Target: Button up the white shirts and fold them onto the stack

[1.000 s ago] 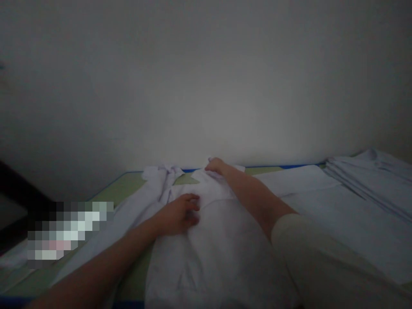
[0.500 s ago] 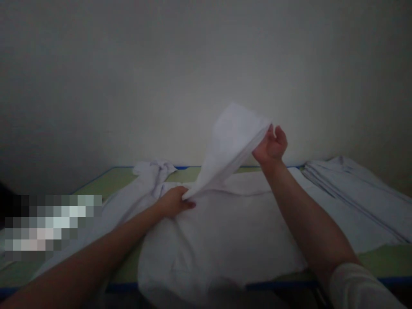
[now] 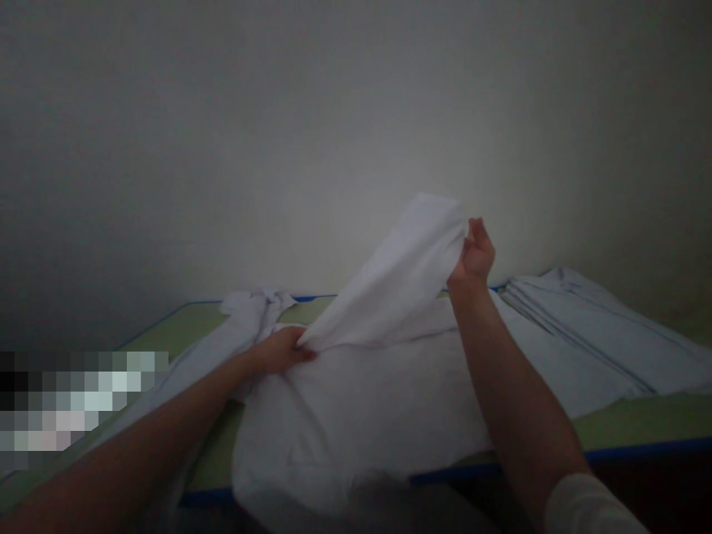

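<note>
A white cloth garment (image 3: 378, 400) lies across the table in front of me, its near end hanging over the front edge. My left hand (image 3: 285, 348) pinches the garment near its upper left part. Up and to the right, my right hand (image 3: 472, 252) grips a raised flap (image 3: 389, 274) of the same cloth, its fingers partly hidden behind the fabric. The flap stretches slantwise between both hands, above the table's far edge. Exactly what kind of garment it is, I cannot make out.
A stack of folded white cloth (image 3: 601, 334) with dark edge lines lies at the right. Another crumpled white cloth (image 3: 245, 319) stretches along the left. The green table top (image 3: 194, 319) has a blue rim, and a plain wall (image 3: 345, 133) stands behind. A blurred patch covers the lower left.
The raised flap has turned and narrowed, its top moving right and slightly lower. My left hand has shifted a little left; my right hand stays at about the same height.
</note>
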Action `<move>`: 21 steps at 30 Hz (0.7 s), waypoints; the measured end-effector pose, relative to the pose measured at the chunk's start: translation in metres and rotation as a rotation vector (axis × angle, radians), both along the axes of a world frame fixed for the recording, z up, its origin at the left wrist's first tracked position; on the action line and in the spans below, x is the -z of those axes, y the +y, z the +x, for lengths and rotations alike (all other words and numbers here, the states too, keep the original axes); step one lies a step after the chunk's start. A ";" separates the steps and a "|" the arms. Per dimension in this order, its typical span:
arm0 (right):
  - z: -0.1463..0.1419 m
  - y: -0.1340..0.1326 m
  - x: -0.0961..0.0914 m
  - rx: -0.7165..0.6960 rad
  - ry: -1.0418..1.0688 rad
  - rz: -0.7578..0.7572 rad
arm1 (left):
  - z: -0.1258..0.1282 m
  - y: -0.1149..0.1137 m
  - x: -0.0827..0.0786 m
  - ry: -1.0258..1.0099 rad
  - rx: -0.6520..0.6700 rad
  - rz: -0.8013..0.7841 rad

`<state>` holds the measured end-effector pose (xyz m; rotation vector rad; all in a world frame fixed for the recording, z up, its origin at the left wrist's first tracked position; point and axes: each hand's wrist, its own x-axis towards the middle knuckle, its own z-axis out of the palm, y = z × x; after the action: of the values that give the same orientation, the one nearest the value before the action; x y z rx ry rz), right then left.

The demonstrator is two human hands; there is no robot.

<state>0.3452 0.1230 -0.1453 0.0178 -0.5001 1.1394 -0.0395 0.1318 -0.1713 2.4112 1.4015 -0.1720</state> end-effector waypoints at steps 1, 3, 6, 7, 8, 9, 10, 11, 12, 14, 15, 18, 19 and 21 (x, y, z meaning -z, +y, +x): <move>0.004 -0.003 0.003 0.035 0.021 -0.002 | 0.000 0.004 -0.001 0.011 0.019 -0.031; 0.014 -0.009 0.013 0.092 0.064 0.019 | -0.001 0.011 -0.003 0.033 0.048 -0.093; 0.036 -0.021 0.035 0.135 0.154 0.045 | -0.003 0.024 -0.004 0.040 0.069 -0.163; 0.045 -0.024 0.044 0.148 0.198 0.045 | -0.004 0.027 -0.005 0.038 0.076 -0.188; 0.055 -0.028 0.052 0.164 0.246 0.039 | -0.004 0.031 -0.005 0.039 0.082 -0.212; 0.065 -0.031 0.060 0.189 0.293 0.029 | -0.004 0.034 -0.006 0.043 0.087 -0.234; 0.076 -0.033 0.068 0.222 0.331 0.018 | -0.004 0.037 -0.007 0.052 0.095 -0.251; 0.087 -0.036 0.075 0.260 0.356 0.007 | -0.003 0.040 -0.008 0.060 0.109 -0.257; 0.097 -0.038 0.082 0.301 0.368 0.000 | -0.002 0.042 -0.009 0.065 0.128 -0.254; 0.117 -0.041 0.096 0.358 0.355 -0.015 | 0.002 0.046 -0.009 0.059 0.158 -0.246; 0.127 -0.042 0.103 0.374 0.339 -0.022 | 0.004 0.048 -0.009 0.052 0.161 -0.242; 0.152 -0.045 0.127 0.409 0.282 -0.078 | 0.010 0.053 -0.006 0.062 0.111 -0.224; 0.159 -0.045 0.135 0.421 0.256 -0.111 | 0.012 0.055 -0.005 0.075 0.088 -0.211; 0.173 -0.043 0.151 0.446 0.177 -0.205 | 0.014 0.059 -0.001 0.097 0.050 -0.181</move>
<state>0.5179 0.0803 -0.2964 -0.1623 -0.2112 0.7377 -0.0259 0.1910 -0.1701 2.3163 1.3052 -0.4154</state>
